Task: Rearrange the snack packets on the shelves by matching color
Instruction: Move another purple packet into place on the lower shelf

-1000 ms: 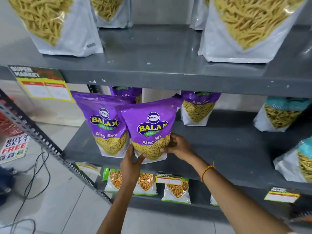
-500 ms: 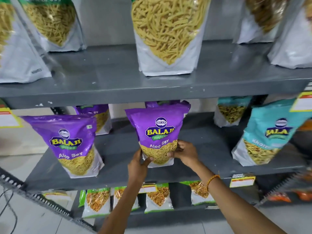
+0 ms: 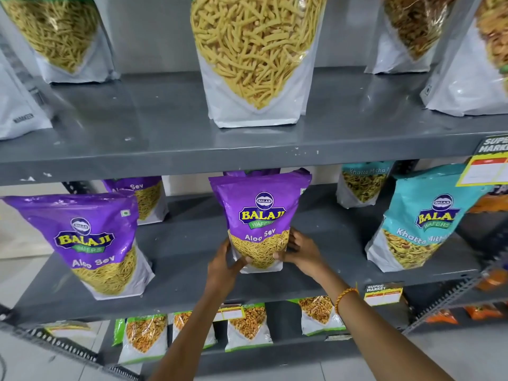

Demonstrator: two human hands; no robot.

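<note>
A purple Aloo Sev packet (image 3: 259, 213) stands upright in the middle of the grey middle shelf (image 3: 187, 251). My left hand (image 3: 224, 266) grips its lower left corner and my right hand (image 3: 301, 250) grips its lower right side. Another purple packet top shows just behind it. A second purple Aloo Sev packet (image 3: 90, 240) stands at the shelf's left front, and a third (image 3: 143, 196) stands further back. Two teal Khatta Mitha packets stand on the right, one in front (image 3: 420, 221) and one at the back (image 3: 362, 182).
The upper shelf (image 3: 165, 127) carries large white-and-clear packets of yellow sticks (image 3: 255, 56). The lower shelf holds several green-trimmed packets (image 3: 247, 328). Orange packets (image 3: 483, 312) lie at the far right. Yellow price labels (image 3: 383, 294) hang on the shelf edges.
The purple packet, held in both hands, has shifted right along the middle shelf, away from the left purple packet, and now sits deeper on the shelf. My view has moved right.
</note>
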